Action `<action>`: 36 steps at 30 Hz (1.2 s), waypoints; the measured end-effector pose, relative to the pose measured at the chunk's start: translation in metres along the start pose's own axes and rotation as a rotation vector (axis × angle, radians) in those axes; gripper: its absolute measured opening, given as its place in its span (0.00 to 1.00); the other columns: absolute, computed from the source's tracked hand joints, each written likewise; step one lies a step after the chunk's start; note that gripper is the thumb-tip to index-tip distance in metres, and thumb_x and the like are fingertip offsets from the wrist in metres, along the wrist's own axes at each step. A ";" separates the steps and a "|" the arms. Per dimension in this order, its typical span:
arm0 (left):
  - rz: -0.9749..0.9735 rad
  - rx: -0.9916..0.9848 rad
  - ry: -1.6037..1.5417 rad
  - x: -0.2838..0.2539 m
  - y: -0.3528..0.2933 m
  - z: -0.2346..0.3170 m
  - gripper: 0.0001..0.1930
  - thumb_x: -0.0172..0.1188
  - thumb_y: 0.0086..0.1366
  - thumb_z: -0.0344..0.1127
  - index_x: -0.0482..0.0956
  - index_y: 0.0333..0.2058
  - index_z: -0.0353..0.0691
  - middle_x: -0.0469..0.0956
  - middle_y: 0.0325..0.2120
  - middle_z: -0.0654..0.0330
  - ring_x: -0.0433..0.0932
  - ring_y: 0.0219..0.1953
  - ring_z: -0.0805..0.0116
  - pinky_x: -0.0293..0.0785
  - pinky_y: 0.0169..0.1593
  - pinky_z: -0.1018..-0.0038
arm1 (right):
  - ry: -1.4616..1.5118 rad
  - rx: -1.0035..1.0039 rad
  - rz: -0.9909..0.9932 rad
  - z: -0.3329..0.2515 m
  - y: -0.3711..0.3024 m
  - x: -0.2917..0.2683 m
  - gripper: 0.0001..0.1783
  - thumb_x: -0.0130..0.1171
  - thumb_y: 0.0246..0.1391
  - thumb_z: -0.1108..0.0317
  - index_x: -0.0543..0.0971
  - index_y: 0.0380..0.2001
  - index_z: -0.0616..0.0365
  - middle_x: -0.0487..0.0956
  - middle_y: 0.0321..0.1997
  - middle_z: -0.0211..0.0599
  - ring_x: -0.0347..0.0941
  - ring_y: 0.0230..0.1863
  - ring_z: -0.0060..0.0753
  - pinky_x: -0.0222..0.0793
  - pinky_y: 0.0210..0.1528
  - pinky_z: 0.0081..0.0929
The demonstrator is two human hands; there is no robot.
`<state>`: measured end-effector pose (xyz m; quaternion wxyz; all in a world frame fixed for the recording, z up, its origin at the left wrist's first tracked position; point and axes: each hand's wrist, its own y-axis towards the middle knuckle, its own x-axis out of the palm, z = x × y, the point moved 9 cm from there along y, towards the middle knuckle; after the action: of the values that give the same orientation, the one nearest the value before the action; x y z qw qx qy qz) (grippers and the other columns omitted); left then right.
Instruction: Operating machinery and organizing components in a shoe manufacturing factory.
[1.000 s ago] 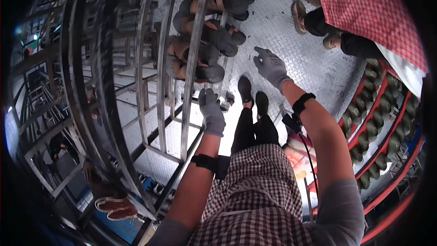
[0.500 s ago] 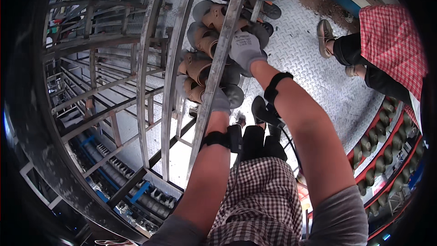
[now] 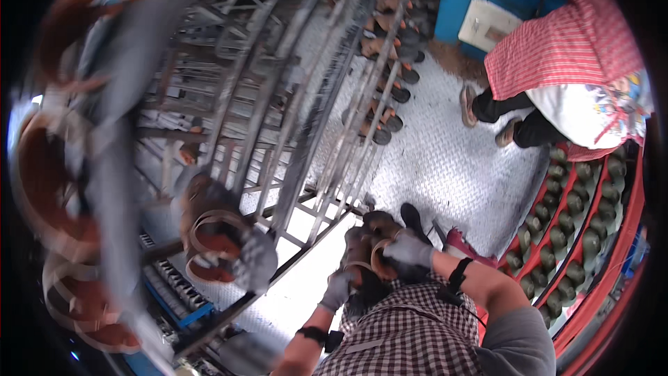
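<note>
Close in front of my checked apron (image 3: 407,338) I carry several brown shoes (image 3: 357,242) with dark soles. My left hand (image 3: 337,291), in a grey glove, is closed on the shoes at the left. My right hand (image 3: 410,249), gloved too, is closed on the ones at the right. The shoes overlap one another, and my fingers are partly hidden by them. More brown shoes (image 3: 376,47) with dark soles stand in a row along the far part of the metal rack (image 3: 327,108).
Blurred brown shoes (image 3: 216,237) sit on a frame at the left, and others (image 3: 59,195) loom at the left rim. At the right stands a red rack (image 3: 567,198) holding rows of dark green rounded pieces. A person in a red checked apron (image 3: 563,49) stands beyond, near a blue machine (image 3: 452,3).
My hands have drawn back from the rack toward my apron, with shoes now in them. The view has shifted, so the rack's shoe row looks farther off and brown shoes show at the left.
</note>
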<state>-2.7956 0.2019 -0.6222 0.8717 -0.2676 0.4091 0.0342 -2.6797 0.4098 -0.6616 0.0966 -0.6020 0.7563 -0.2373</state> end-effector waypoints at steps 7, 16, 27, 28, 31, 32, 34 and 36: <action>0.581 -0.823 -1.748 0.071 -0.283 -0.105 0.14 0.62 0.55 0.29 0.80 0.42 0.40 0.82 0.34 0.61 0.81 0.33 0.64 0.80 0.40 0.68 | -0.242 -0.180 -0.279 -0.075 -0.029 0.203 0.28 0.58 0.53 0.62 0.75 0.58 0.57 0.77 0.57 0.50 0.72 0.60 0.47 0.66 0.61 0.37; 0.991 -0.829 -0.438 0.124 -0.621 -0.009 0.07 0.58 0.59 0.33 0.83 0.34 0.42 0.82 0.30 0.50 0.81 0.33 0.52 0.77 0.37 0.63 | -0.432 -0.049 -0.851 0.018 -0.143 0.563 0.06 0.57 0.54 0.69 0.77 0.33 0.59 0.74 0.26 0.27 0.70 0.27 0.20 0.67 0.30 0.22; 2.277 -1.275 -1.161 0.357 -0.941 -0.063 0.16 0.44 0.74 0.30 0.73 0.56 0.39 0.77 0.51 0.58 0.75 0.50 0.69 0.73 0.57 0.70 | -1.249 0.098 -1.738 0.210 -0.359 1.040 0.10 0.52 0.62 0.69 0.75 0.43 0.64 0.80 0.37 0.36 0.75 0.34 0.29 0.71 0.34 0.29; 2.187 -1.438 -1.142 0.371 -0.960 -0.063 0.15 0.45 0.73 0.30 0.74 0.54 0.39 0.77 0.51 0.58 0.75 0.50 0.69 0.72 0.57 0.69 | -1.338 0.048 -1.744 0.225 -0.371 1.069 0.09 0.54 0.61 0.69 0.75 0.41 0.63 0.79 0.34 0.35 0.73 0.31 0.27 0.69 0.32 0.29; 2.574 -1.568 -1.188 0.470 -0.979 -0.086 0.12 0.48 0.70 0.29 0.76 0.49 0.38 0.79 0.46 0.59 0.77 0.46 0.70 0.75 0.52 0.71 | -1.360 0.033 -1.910 0.242 -0.426 1.152 0.09 0.58 0.59 0.69 0.76 0.38 0.63 0.78 0.31 0.33 0.71 0.28 0.25 0.67 0.30 0.27; 2.584 -1.585 -1.193 0.475 -0.993 -0.088 0.12 0.48 0.70 0.29 0.76 0.49 0.38 0.79 0.46 0.59 0.77 0.46 0.70 0.75 0.52 0.71 | -1.176 0.035 -1.883 0.245 -0.426 1.183 0.08 0.61 0.57 0.69 0.76 0.36 0.63 0.77 0.29 0.32 0.70 0.26 0.23 0.67 0.30 0.25; 2.398 -1.892 -0.896 0.474 -1.031 -0.075 0.11 0.52 0.68 0.29 0.78 0.46 0.37 0.80 0.41 0.62 0.78 0.41 0.72 0.77 0.45 0.72 | -1.318 0.095 -1.911 0.258 -0.434 1.234 0.09 0.61 0.56 0.70 0.77 0.36 0.64 0.77 0.29 0.31 0.69 0.27 0.22 0.67 0.31 0.25; 2.672 -1.798 -0.930 0.491 -1.067 -0.074 0.08 0.58 0.65 0.34 0.80 0.40 0.38 0.82 0.35 0.59 0.79 0.38 0.66 0.76 0.45 0.69 | -1.338 0.050 -1.983 0.272 -0.450 1.284 0.12 0.61 0.55 0.70 0.78 0.41 0.66 0.80 0.35 0.35 0.74 0.33 0.26 0.71 0.36 0.27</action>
<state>-2.2246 -0.8244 -0.5520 0.1489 0.1031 0.0897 -0.9794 -2.5027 -0.9577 -0.5050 0.2578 -0.9251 -0.2426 0.1373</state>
